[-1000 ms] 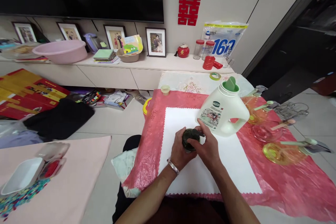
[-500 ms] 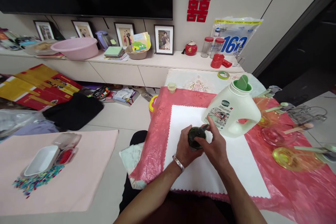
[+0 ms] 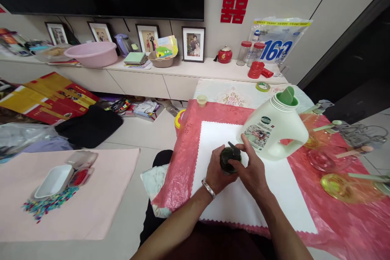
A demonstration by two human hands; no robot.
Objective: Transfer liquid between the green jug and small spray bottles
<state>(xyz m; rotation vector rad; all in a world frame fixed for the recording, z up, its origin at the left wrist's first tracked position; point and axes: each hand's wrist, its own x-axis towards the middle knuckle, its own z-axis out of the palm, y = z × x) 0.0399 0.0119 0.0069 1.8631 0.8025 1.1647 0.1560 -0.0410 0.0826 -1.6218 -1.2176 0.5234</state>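
My left hand [image 3: 215,172], with a silver bracelet at the wrist, is closed around a small dark green pump bottle [image 3: 227,163] above the white sheet [image 3: 210,207]. The bottle's black pump head [image 3: 234,149] points up, its spout toward the upper left. Thumb and fingers of my right hand [image 3: 252,172] grip this pump head from the right. Just beyond my right hand stands a large pale green detergent jug [image 3: 272,130], upright, with a green cap piece [image 3: 287,96] sitting in its mouth. My hands cover the bottle's lower part.
Several glass vessels with sticks, one a yellow bowl [image 3: 332,185], line the right side of the red plastic cover [image 3: 179,183]. A small cream cup [image 3: 201,100] and a tape roll [image 3: 262,86] lie farther back. To the left, a white tray [image 3: 50,189] sits beside colourful bits.
The pump head's spout has turned from pointing right to pointing upper left, with my right fingers still on it. The view has shifted slightly.
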